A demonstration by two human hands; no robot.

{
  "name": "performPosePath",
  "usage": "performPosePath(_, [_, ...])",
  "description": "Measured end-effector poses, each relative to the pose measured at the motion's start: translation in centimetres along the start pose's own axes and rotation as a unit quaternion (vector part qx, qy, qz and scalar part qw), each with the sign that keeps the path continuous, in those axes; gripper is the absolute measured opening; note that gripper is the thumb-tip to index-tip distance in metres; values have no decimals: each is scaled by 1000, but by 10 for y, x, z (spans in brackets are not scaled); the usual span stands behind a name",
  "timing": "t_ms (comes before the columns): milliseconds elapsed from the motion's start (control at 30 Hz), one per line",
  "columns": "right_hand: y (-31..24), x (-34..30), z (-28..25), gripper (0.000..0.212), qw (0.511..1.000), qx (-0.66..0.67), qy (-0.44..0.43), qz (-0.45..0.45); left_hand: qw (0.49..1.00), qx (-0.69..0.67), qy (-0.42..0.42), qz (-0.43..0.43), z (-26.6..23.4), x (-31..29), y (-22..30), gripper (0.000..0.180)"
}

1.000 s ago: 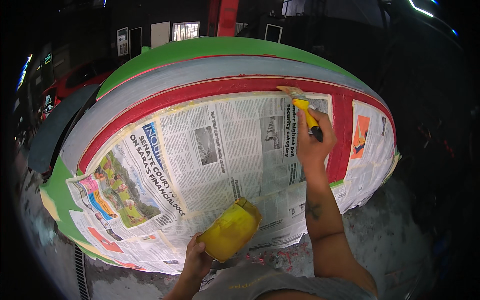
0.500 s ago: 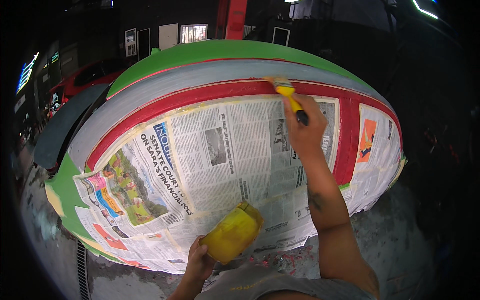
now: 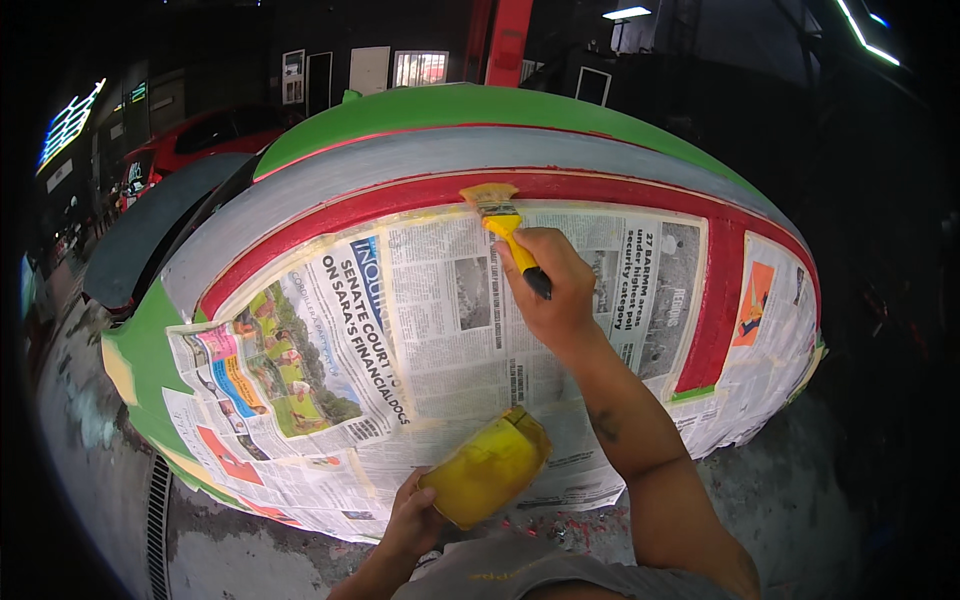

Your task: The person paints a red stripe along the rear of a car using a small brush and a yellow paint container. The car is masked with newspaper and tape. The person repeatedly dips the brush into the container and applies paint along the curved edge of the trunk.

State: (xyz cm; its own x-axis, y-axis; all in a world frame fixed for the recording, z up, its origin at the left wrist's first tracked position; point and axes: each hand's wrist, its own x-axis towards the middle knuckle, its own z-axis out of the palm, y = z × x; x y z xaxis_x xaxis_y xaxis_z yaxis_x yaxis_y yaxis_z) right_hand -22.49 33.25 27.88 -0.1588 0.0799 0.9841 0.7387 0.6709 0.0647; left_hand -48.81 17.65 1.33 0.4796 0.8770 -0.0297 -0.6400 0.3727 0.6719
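My right hand (image 3: 556, 288) is wrapped around a paintbrush (image 3: 506, 230) with a yellow handle and black end. Its pale, yellowish bristles press on the red strip (image 3: 620, 190) along the upper side of a car. Low in front of my body, my left hand (image 3: 410, 518) grips a yellow, rounded rectangular container (image 3: 487, 470) by its near left side; what it contains is not visible. Taped newspaper (image 3: 430, 285) covers the car's side below the strip. Above the strip runs a grey band (image 3: 400, 155), then a green roof (image 3: 450, 105).
An open dark panel (image 3: 140, 230) stands out at the car's left end, with a red car (image 3: 215, 130) behind it. A red post (image 3: 508, 45) rises beyond the roof. A floor grate (image 3: 158, 520) lies at lower left on the stained concrete floor.
My right hand has moved the brush left along the car, and the bristles now sit lower, on the red strip. The left hand still holds the container. The view has shifted slightly.
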Motion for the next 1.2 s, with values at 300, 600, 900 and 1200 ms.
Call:
performPosePath(300, [-16,-7,1,34,999,-42,-15,-19,997,-60,31,25,-19,-13,6,55])
performPosePath(600, [-35,24,20,26,1000,4,-19,2,999,-44,27,-4,-34,-18,21,59])
performPosePath(900, [-54,37,45,21,999,17,-21,17,999,-31,32,-13,-48,-27,33,62])
performPosePath(1200, [-64,49,52,21,997,-75,-2,0,998,-52,35,-13,-70,-34,36,58])
